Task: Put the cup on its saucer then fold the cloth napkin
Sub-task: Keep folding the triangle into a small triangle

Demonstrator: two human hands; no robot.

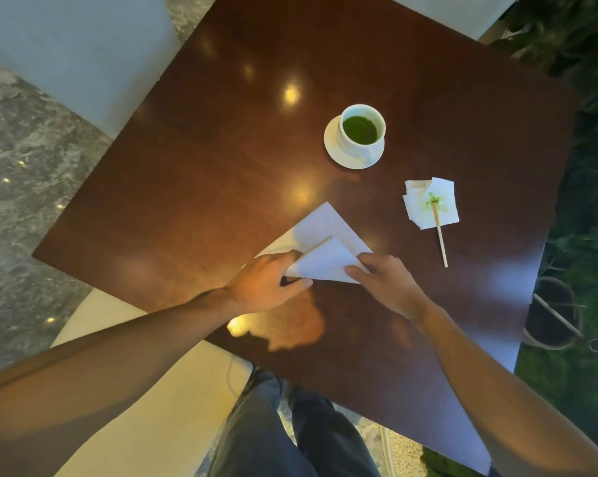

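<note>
A white cup (362, 130) holding green liquid stands on its white saucer (335, 151) at the table's far middle. Nearer me a white cloth napkin (321, 232) lies on the dark table, with one flap turned over the rest into a smaller triangle. My left hand (268, 284) pinches that flap's left corner between thumb and fingers. At the flap's right corner, the fingertips of my right hand (387, 282) grip the cloth's edge.
A stained paper tissue (428, 203) with a wooden stir stick (440, 235) lies to the right of the napkin. The dark wooden table (222, 166) has chairs at the left and near sides. Plants and a pot (552, 315) stand past its right edge.
</note>
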